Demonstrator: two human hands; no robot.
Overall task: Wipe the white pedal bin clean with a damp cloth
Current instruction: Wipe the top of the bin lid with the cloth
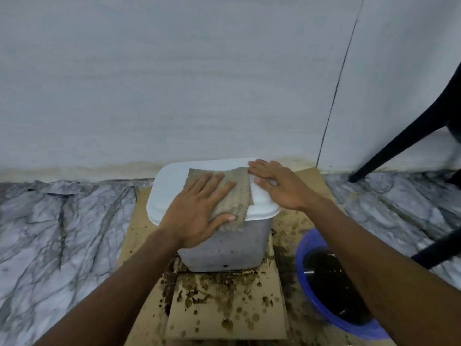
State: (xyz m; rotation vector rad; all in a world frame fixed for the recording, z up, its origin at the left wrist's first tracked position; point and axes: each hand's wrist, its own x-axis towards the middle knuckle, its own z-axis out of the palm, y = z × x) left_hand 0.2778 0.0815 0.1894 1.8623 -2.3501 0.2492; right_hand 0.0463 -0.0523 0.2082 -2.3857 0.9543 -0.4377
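The white pedal bin stands on stained cardboard against the wall, its lid closed. A brownish-grey damp cloth lies spread over the lid and hangs a little over the front edge. My left hand lies flat on the cloth with straight fingers, thumb along the lid's front rim. Straight fingers of my right hand rest flat on the lid's right side, touching the cloth's right edge. Grey smudges and dark specks mark the bin's front wall.
Flattened cardboard with brown wet spots lies under and in front of the bin. A blue basin of dark water sits at the right, under my right forearm. Black chair legs stand at the far right. The marbled floor spreads on both sides.
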